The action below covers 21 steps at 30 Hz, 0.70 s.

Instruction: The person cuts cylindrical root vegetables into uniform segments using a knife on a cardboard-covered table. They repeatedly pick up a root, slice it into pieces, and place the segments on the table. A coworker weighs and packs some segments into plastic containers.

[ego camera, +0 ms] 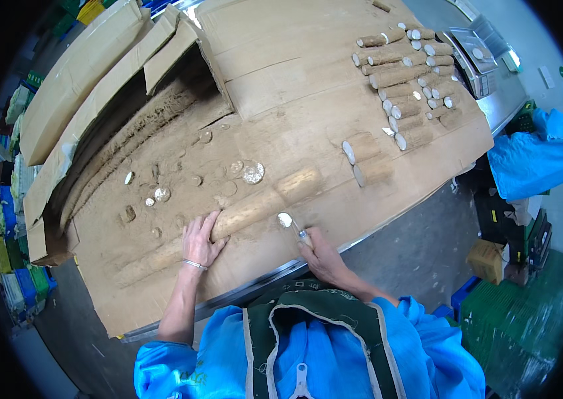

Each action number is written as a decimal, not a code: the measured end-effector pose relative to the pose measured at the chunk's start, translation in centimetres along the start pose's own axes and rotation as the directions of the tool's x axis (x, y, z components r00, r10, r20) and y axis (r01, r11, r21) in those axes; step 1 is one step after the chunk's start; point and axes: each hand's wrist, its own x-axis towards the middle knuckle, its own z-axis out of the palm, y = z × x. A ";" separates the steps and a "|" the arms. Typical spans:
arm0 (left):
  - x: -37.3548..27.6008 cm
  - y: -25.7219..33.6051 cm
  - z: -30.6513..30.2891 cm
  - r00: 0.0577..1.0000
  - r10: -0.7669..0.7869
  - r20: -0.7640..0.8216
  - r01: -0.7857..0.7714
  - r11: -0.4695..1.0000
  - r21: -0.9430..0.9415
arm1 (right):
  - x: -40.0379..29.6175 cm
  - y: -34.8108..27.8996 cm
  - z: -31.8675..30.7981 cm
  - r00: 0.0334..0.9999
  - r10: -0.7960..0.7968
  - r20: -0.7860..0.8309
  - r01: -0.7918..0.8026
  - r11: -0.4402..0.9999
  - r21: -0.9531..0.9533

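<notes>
A long, brown, soil-dusted yam root (246, 214) lies diagonally on the cardboard sheet (321, 124) before me. My left hand (203, 240) rests on it, fingers spread over the root. My right hand (317, 249) is closed around the handle of a knife (304, 235), whose thin blade is hard to see beside a round white-faced slice (285, 219). Two cut yam pieces (361, 152) with pale ends lie to the right of the long root. Several cut slices (253, 172) and end bits are scattered beyond the root.
An open cardboard box (111, 124) holding long, hairy yams stands at the left. Many cut yam pieces (396, 75) lie in rows at the far right, beside a scale (473, 65). Blue plastic (540, 154) and stacked green crates (516, 319) are at the right, off the table.
</notes>
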 end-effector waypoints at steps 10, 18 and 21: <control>3.2 1.5 0.3 0.991 0.136 -0.008 -0.136 0.988 -0.071 | 1.1 -1.3 0.9 0.990 0.020 -0.139 -0.028 0.998 -0.057; 3.3 2.2 -0.1 0.993 0.122 -0.003 -0.121 0.985 -0.119 | 1.1 -0.7 2.5 0.990 -0.017 -0.141 -0.011 0.981 -0.192; 3.2 1.8 0.6 0.990 0.139 -0.035 -0.143 0.978 -0.152 | 1.1 -0.6 2.8 0.992 0.009 -0.129 -0.036 0.977 -0.210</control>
